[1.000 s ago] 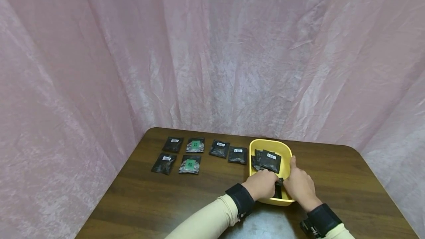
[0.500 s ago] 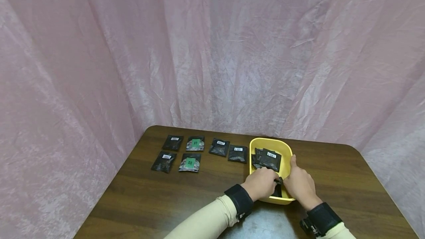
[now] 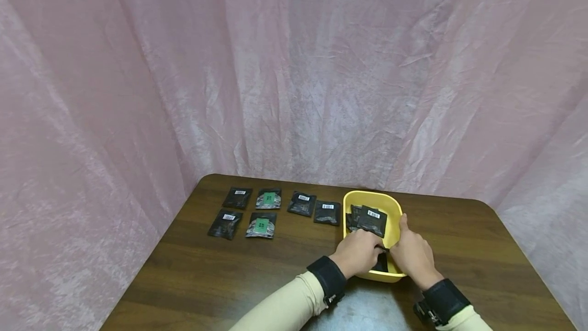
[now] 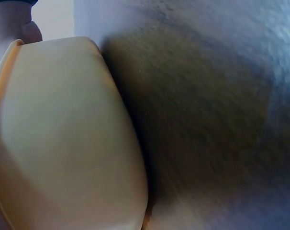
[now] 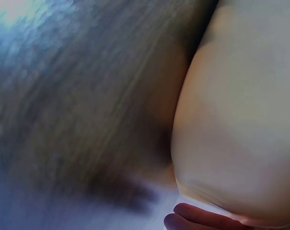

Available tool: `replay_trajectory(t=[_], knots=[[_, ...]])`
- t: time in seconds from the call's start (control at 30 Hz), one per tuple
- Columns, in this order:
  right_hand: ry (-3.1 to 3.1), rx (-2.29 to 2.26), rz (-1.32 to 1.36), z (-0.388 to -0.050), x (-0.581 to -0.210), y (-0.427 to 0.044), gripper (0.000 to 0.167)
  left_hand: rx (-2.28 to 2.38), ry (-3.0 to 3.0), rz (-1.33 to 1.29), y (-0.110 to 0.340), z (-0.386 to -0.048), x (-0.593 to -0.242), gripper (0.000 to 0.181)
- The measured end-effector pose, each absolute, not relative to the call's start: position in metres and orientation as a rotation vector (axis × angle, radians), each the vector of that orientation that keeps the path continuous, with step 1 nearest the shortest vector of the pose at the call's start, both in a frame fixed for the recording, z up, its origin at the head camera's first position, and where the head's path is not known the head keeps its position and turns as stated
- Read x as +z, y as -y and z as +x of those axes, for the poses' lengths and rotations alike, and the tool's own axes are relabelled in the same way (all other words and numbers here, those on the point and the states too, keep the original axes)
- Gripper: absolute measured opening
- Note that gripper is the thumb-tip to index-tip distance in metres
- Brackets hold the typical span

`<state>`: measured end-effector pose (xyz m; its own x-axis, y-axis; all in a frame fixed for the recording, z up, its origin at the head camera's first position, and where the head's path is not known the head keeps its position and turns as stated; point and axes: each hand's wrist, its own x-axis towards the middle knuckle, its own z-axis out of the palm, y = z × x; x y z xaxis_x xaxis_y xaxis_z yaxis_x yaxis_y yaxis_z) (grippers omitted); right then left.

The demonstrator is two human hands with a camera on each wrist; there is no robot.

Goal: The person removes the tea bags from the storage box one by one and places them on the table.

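Observation:
A yellow plastic basket [image 3: 373, 279] holds several black sachets [image 3: 372, 220]. My left hand [image 3: 358, 253] reaches over its near left side, fingers curled inside at the edge of a dark sachet [image 3: 380, 263]; the hand hides most of the contact. My right hand [image 3: 413, 258] grips the basket's right rim, the thumb lying along it. In the left wrist view the basket's outer wall [image 4: 68, 129] fills the left side, with part of the right hand [image 4: 27, 33] beyond. The right wrist view shows curled fingertips [image 5: 181, 218] outside the wall.
Left of the basket lie several flat sachets: black ones with white barcode labels [image 3: 327, 212] and two with green labels [image 3: 261, 226]. They rest on a brown wooden table [image 3: 197, 280]. A pink curtain [image 3: 294, 75] hangs behind its far edge.
My left hand has shifted slightly left and nearer inside the basket, and the dark sachet edge by its fingertips is more hidden. The right hand stays on the rim.

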<state>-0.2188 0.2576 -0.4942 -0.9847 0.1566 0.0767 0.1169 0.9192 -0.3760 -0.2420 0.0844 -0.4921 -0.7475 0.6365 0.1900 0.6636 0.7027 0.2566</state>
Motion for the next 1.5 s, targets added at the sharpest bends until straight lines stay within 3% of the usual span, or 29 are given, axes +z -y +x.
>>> replay_trajectory(t=[0.43,0.87,1.5], knots=[[3.0,0.578,-0.222,-0.219,-0.495,-0.257,0.093,-0.561,2.738,-1.081,-0.081,-0.243,-0.494,0.014],[3.014,0.559,-0.219,-0.217,-0.493,-0.254,0.09,-0.397,2.493,-1.215,-0.071,-0.244,-0.498,0.014],[3.006,0.568,-0.246,-0.218,-0.496,-0.258,0.094,-0.473,2.302,-1.147,-0.032,-0.232,-0.465,0.017]])
